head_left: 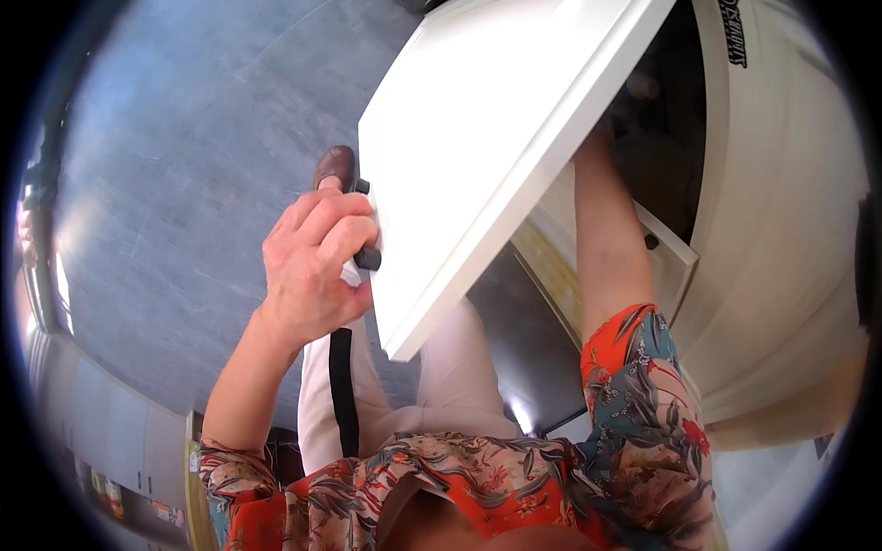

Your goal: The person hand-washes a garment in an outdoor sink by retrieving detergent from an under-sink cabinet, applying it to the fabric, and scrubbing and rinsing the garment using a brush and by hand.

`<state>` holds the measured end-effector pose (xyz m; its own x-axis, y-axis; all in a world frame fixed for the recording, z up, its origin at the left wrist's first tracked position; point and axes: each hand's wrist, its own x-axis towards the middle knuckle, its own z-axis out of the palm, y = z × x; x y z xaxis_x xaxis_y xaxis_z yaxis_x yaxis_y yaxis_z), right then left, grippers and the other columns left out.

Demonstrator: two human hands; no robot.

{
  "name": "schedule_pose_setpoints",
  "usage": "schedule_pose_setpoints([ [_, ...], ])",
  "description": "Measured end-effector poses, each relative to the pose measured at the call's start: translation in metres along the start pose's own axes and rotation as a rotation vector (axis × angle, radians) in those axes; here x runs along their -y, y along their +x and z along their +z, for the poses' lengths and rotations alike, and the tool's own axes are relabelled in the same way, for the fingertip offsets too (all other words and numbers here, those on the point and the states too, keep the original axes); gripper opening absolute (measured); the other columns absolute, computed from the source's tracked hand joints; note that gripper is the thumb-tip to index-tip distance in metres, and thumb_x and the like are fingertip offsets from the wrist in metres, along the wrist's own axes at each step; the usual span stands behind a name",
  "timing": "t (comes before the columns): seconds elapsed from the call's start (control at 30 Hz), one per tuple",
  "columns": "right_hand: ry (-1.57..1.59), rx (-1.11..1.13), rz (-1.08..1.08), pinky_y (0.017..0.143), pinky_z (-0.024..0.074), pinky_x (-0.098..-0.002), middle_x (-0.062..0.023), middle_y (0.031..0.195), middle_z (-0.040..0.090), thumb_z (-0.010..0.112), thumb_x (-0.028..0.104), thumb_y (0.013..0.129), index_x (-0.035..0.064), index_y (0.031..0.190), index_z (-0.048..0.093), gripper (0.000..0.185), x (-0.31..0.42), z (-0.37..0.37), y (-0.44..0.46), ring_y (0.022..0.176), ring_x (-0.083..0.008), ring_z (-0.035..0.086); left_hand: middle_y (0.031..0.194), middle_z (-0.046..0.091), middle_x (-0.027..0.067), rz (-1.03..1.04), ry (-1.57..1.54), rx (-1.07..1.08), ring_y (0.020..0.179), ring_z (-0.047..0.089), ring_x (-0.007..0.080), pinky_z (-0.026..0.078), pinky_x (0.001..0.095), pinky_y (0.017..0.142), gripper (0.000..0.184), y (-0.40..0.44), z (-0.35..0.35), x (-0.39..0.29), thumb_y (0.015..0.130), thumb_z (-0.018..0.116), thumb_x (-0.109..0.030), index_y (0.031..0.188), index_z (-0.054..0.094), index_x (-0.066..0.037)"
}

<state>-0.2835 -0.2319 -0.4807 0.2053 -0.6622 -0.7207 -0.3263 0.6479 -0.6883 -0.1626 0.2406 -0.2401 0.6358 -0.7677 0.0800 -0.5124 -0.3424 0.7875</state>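
A white cabinet door [496, 138] stands swung open across the upper middle. My left hand [317, 253] is closed around the black handle [367, 258] at the door's left edge. My right forearm reaches past the door's right edge into the dark cabinet opening [666, 138]. Shadow and the door hide most of my right hand [643, 85], so its fingers cannot be made out.
A second white door or drawer front [675, 262] with a dark knob lies below the opening. Grey floor [193, 184] spreads at left, with my brown shoe [335, 166] on it. Grey cabinets [119, 432] stand at lower left.
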Motion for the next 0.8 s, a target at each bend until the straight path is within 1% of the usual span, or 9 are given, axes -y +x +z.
schedule_pose_setpoints([
  [0.03,0.005,-0.005,-0.006,0.073,0.0522,-0.0444,-0.0058,0.090,0.060,0.056,0.012,0.087,0.0094,0.096,0.058,0.010,0.023,0.004,-0.033,0.081,-0.0228,0.059,0.089,0.060,0.0021,0.015,0.007,-0.012,0.083,0.058,0.0227,0.045,0.0327,0.071,0.035,-0.003,-0.034,-0.043,0.050,0.075,-0.012,0.078,0.053,-0.011],
  [0.17,0.017,-0.027,-0.019,0.073,0.0521,-0.0448,-0.0057,0.090,0.060,0.056,0.012,0.086,0.0098,0.095,0.058,0.010,0.029,0.011,-0.036,0.082,-0.0227,0.059,0.089,0.060,0.0042,0.024,0.003,0.008,0.085,0.058,0.0249,0.046,0.0337,0.070,0.034,-0.005,-0.039,-0.050,0.050,0.074,-0.011,0.076,0.054,-0.011],
  [0.2,0.019,-0.029,-0.023,0.073,0.0520,-0.0449,-0.0057,0.090,0.060,0.056,0.012,0.086,0.0099,0.095,0.058,0.010,0.029,0.015,-0.035,0.082,-0.0227,0.059,0.089,0.060,0.0052,0.034,-0.001,-0.012,0.084,0.058,0.0263,0.046,0.0347,0.068,0.034,-0.006,-0.038,-0.050,0.046,0.072,-0.010,0.074,0.053,-0.010],
  [0.3,0.030,-0.033,-0.026,0.073,0.0519,-0.0453,-0.0056,0.091,0.060,0.056,0.012,0.086,0.0101,0.095,0.058,0.010,0.032,0.019,-0.034,0.082,-0.0226,0.058,0.089,0.060,0.0058,0.029,-0.022,-0.006,0.084,0.058,0.0268,0.047,0.0352,0.068,0.037,-0.006,-0.040,-0.050,0.041,0.069,-0.010,0.074,0.052,-0.010],
  [0.33,0.031,-0.036,-0.025,0.073,0.0519,-0.0454,-0.0056,0.091,0.060,0.056,0.012,0.086,0.0102,0.095,0.058,0.010,0.032,0.018,-0.036,0.082,-0.0226,0.058,0.088,0.060,0.0066,0.051,-0.019,-0.018,0.082,0.058,0.0282,0.047,0.0354,0.066,0.039,-0.006,-0.040,-0.050,0.038,0.066,-0.011,0.074,0.052,-0.009],
  [0.43,0.048,-0.031,-0.027,0.073,0.0518,-0.0457,-0.0055,0.091,0.059,0.057,0.012,0.086,0.0105,0.095,0.058,0.010,0.030,0.021,-0.034,0.083,-0.0225,0.058,0.087,0.060,0.0069,0.076,-0.015,-0.032,0.081,0.059,0.0288,0.048,0.0351,0.065,0.037,-0.006,-0.040,-0.051,0.042,0.069,-0.011,0.075,0.052,-0.009],
  [0.63,0.063,-0.034,-0.035,0.073,0.0516,-0.0464,-0.0053,0.091,0.059,0.057,0.012,0.085,0.0110,0.095,0.058,0.010,0.029,0.031,-0.040,0.083,-0.0224,0.057,0.086,0.061,0.0074,0.062,0.031,-0.047,0.080,0.060,0.0290,0.049,0.0347,0.064,0.034,-0.005,-0.041,-0.051,0.049,0.074,-0.015,0.074,0.053,-0.008],
  [0.8,0.068,-0.031,-0.034,0.073,0.0514,-0.0469,-0.0052,0.091,0.059,0.057,0.011,0.085,0.0114,0.095,0.058,0.010,0.028,0.035,-0.039,0.084,-0.0223,0.057,0.086,0.060,0.0072,0.067,0.023,-0.041,0.081,0.060,0.0290,0.049,0.0346,0.064,0.033,-0.005,-0.040,-0.047,0.049,0.074,-0.015,0.073,0.053,-0.008],
])
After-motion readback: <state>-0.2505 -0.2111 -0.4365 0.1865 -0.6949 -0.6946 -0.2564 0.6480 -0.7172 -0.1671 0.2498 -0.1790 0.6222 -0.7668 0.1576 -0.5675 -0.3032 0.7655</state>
